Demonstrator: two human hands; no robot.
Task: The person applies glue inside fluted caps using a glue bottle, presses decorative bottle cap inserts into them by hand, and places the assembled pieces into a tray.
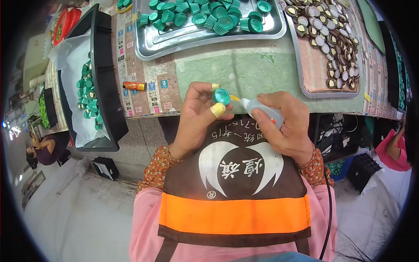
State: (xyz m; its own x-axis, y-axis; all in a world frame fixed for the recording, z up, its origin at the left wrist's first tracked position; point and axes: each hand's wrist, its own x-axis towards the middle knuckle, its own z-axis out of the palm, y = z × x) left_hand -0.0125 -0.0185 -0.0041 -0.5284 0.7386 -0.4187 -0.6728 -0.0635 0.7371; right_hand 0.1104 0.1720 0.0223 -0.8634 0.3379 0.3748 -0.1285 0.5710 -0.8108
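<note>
Between the yellow-covered thumb and forefinger of my left hand [196,115] is a small green fluted cup [221,96], its hollow side towards me. My right hand [286,122] is wrapped round a translucent squeeze bottle [258,109], tilted with its orange-yellow nozzle [235,98] pointing left. The nozzle tip is close to the cup's right rim; I cannot tell whether they touch. Both hands are over the front edge of the table, above my apron [235,170].
A metal tray [161,46] of green cups stands at the back. Brown and white round pieces [325,32] fill another tray [331,94] at the right. At the left are a black paper-lined bin [107,83] with green caps and a red-orange tube [134,86]. Other people sit nearby.
</note>
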